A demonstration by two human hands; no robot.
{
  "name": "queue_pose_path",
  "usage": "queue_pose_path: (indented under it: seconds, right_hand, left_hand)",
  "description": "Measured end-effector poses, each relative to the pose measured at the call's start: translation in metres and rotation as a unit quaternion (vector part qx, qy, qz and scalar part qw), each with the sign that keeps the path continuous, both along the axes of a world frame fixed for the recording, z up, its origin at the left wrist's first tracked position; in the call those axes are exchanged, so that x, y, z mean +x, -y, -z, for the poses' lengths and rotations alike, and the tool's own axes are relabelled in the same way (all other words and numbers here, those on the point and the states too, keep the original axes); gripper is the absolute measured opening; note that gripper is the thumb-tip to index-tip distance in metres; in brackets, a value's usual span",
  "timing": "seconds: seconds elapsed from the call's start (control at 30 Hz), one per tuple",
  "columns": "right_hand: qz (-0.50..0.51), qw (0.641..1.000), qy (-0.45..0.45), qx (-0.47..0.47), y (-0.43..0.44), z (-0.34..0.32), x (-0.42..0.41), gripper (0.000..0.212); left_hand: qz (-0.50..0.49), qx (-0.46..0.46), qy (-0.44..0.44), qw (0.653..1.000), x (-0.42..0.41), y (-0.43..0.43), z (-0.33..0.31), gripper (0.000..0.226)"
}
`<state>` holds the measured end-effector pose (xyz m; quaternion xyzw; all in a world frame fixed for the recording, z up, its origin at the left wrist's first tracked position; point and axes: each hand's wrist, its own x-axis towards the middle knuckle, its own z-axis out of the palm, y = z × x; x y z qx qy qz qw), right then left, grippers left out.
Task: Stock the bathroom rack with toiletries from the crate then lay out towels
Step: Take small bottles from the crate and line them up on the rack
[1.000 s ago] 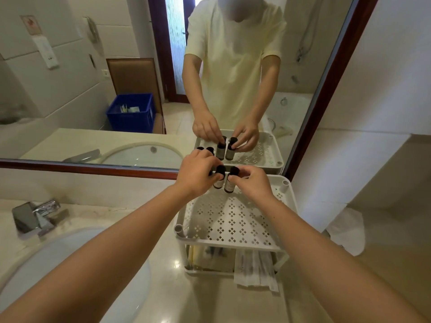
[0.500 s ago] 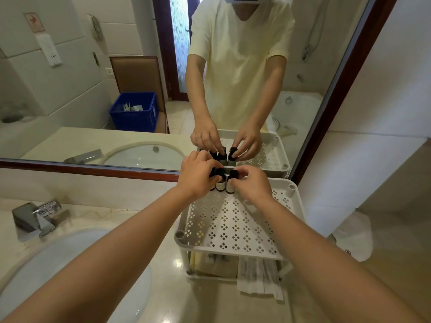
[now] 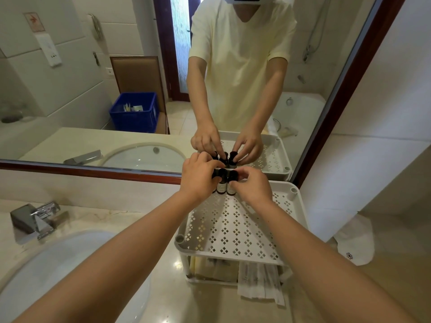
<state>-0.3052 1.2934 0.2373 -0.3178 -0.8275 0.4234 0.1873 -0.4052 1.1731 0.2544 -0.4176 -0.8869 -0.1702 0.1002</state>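
Left hand (image 3: 198,181) grips the left bottle (image 3: 221,188) by its dark cap. Right hand (image 3: 253,185) pinches the right bottle (image 3: 231,190). Both bottles stand on the rack (image 3: 233,229).

A beige stone counter (image 3: 172,306) runs under the mirror. A white sink (image 3: 46,276) is set into its left part, with a chrome faucet (image 3: 35,220) behind it. To the right stands a white two-tier rack (image 3: 233,229), its back against the mirror frame. Small dark-capped bottles (image 3: 221,186) stand upright at the back edge of the perforated top shelf. Paper packets (image 3: 258,283) lie on the lower tier, and some stick out onto the counter. A white cloth (image 3: 354,243) lies right of the rack.
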Motion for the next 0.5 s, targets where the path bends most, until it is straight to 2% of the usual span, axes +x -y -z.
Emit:
queue_pose_path:
  seconds: [0.2, 0.33, 0.5]
  right_hand:
    - [0.004, 1.000, 0.000, -0.022, 0.000, 0.004, 0.005, 0.034]
    - [0.020, 1.000, -0.011, -0.021, 0.005, 0.004, 0.015, 0.038]
    - [0.066, 0.992, -0.107, 0.007, 0.027, -0.002, 0.025, 0.027]
  left_hand:
    - [-0.018, 0.025, 0.006, 0.999, 0.005, 0.005, 0.001, 0.038]
    - [-0.035, 0.075, 0.028, 0.996, 0.013, 0.019, 0.004, 0.034]
    - [-0.050, 0.177, 0.142, 0.973, 0.028, 0.049, 0.015, 0.033]
